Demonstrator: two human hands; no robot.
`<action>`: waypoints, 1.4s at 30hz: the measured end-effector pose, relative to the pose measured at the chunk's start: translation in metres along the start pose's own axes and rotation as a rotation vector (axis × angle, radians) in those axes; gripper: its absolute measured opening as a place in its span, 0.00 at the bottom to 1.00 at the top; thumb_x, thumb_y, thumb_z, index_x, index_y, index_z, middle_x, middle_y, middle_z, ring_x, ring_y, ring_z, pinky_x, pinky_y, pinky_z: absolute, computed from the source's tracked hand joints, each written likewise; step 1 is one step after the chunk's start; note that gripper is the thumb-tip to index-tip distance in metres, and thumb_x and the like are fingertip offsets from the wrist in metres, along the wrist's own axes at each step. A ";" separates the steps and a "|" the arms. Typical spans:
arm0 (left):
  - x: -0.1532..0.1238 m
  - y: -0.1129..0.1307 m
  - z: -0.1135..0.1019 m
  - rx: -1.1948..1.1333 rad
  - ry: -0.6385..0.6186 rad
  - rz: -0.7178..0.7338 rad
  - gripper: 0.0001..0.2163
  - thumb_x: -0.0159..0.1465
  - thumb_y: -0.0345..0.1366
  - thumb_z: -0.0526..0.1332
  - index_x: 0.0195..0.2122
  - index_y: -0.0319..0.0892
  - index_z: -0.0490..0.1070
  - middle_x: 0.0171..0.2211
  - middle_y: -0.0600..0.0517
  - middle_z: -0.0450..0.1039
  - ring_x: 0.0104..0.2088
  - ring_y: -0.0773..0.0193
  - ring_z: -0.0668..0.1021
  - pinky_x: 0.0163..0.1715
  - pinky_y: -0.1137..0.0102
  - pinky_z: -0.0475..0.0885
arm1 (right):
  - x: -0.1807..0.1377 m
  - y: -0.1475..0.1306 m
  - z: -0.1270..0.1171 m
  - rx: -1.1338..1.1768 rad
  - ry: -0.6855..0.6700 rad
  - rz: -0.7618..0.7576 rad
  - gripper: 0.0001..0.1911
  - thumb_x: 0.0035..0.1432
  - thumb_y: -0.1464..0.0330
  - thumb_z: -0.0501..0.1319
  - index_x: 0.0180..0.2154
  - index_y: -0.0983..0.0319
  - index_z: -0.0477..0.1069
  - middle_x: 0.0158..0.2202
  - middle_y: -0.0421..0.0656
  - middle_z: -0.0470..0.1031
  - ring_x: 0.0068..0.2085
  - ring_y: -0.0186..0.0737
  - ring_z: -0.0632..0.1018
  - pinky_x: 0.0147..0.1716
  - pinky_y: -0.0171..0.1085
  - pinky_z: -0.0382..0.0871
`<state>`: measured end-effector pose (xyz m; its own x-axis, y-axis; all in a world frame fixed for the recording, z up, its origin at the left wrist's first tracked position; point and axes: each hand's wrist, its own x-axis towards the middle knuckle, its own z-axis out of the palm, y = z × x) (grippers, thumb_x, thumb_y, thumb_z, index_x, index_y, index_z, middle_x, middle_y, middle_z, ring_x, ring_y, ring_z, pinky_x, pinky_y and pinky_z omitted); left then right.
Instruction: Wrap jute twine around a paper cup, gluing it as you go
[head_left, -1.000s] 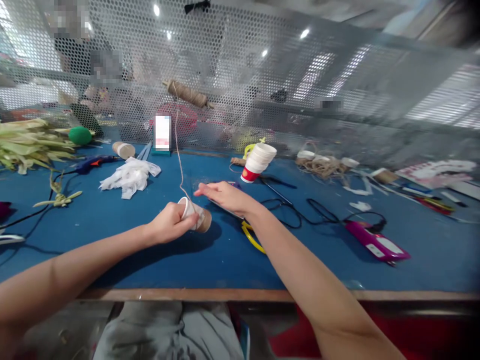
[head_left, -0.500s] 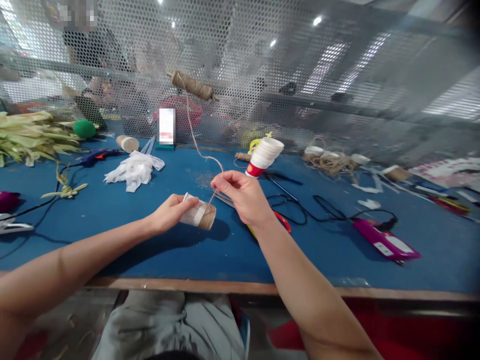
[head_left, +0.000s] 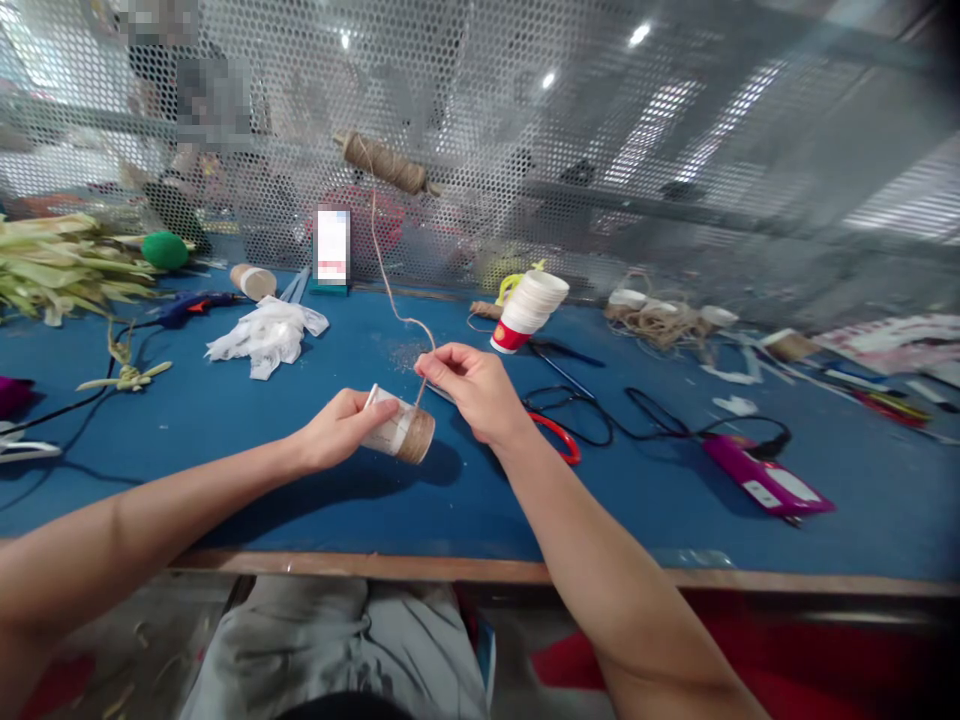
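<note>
My left hand (head_left: 343, 428) grips a small white paper cup (head_left: 388, 424) lying tilted on its side in the air over the table. Brown twine (head_left: 417, 437) is wound in tight rows around the cup's right end. Between thumb and fingertips, my right hand (head_left: 466, 385) pinches the strand of twine (head_left: 384, 275), just above and right of the cup. From there the strand climbs slackly to a twine spool (head_left: 386, 163) mounted on the mesh panel. The inside of the cup is hidden.
Stacked paper cups (head_left: 536, 303) stand beyond my right hand, near red-handled scissors (head_left: 556, 438). White crumpled cloth (head_left: 268, 335), a glue gun (head_left: 193, 307) and pale husks (head_left: 64, 262) lie left. A purple device (head_left: 766, 475) with a black cord lies right. A mesh panel (head_left: 480, 120) rises behind.
My right hand has shifted slightly left and still pinches the twine. The cup in my left hand has barely moved, and its twine-wrapped end is turned a little.
</note>
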<state>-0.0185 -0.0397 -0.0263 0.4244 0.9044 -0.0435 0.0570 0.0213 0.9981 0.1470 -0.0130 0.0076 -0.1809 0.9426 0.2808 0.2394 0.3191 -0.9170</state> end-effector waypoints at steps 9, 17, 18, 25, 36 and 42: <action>-0.005 0.001 0.000 0.040 0.016 0.046 0.20 0.52 0.49 0.55 0.28 0.34 0.71 0.21 0.52 0.67 0.23 0.70 0.67 0.26 0.74 0.63 | -0.001 0.000 0.001 -0.065 -0.033 0.016 0.11 0.47 0.60 0.60 0.24 0.63 0.68 0.23 0.39 0.70 0.25 0.31 0.67 0.29 0.34 0.62; -0.006 -0.005 -0.004 0.177 -0.010 0.192 0.21 0.56 0.50 0.51 0.22 0.34 0.66 0.17 0.55 0.58 0.20 0.72 0.59 0.20 0.75 0.58 | -0.002 0.004 0.004 -0.019 -0.081 0.036 0.12 0.47 0.60 0.60 0.24 0.63 0.68 0.23 0.39 0.70 0.26 0.31 0.67 0.30 0.34 0.62; -0.007 -0.005 -0.005 0.199 -0.009 0.207 0.20 0.56 0.49 0.50 0.21 0.35 0.65 0.17 0.55 0.57 0.20 0.73 0.58 0.20 0.75 0.57 | -0.002 0.004 0.004 -0.021 -0.086 0.038 0.12 0.46 0.60 0.60 0.24 0.63 0.68 0.23 0.39 0.70 0.26 0.31 0.67 0.30 0.34 0.62; -0.011 0.000 -0.003 0.303 -0.001 0.293 0.19 0.58 0.48 0.48 0.19 0.37 0.60 0.17 0.55 0.54 0.20 0.73 0.56 0.18 0.75 0.55 | -0.003 0.003 0.005 -0.017 -0.119 0.051 0.11 0.47 0.61 0.60 0.23 0.63 0.68 0.23 0.39 0.71 0.25 0.30 0.68 0.30 0.33 0.62; -0.013 0.003 -0.003 0.410 0.040 0.457 0.17 0.60 0.41 0.47 0.16 0.39 0.55 0.16 0.56 0.52 0.19 0.72 0.54 0.19 0.74 0.55 | -0.004 -0.001 0.007 -0.015 -0.155 0.079 0.11 0.47 0.61 0.60 0.23 0.63 0.68 0.22 0.38 0.70 0.24 0.29 0.68 0.28 0.32 0.61; -0.014 0.003 -0.004 0.466 0.053 0.471 0.18 0.60 0.42 0.47 0.15 0.40 0.54 0.16 0.57 0.52 0.19 0.72 0.54 0.20 0.74 0.55 | -0.005 0.001 0.007 -0.011 -0.188 0.100 0.12 0.47 0.60 0.60 0.23 0.63 0.68 0.23 0.38 0.70 0.24 0.30 0.67 0.27 0.32 0.60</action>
<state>-0.0280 -0.0507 -0.0228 0.4551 0.7919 0.4072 0.2663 -0.5574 0.7864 0.1412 -0.0180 0.0027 -0.3299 0.9351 0.1294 0.2753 0.2264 -0.9343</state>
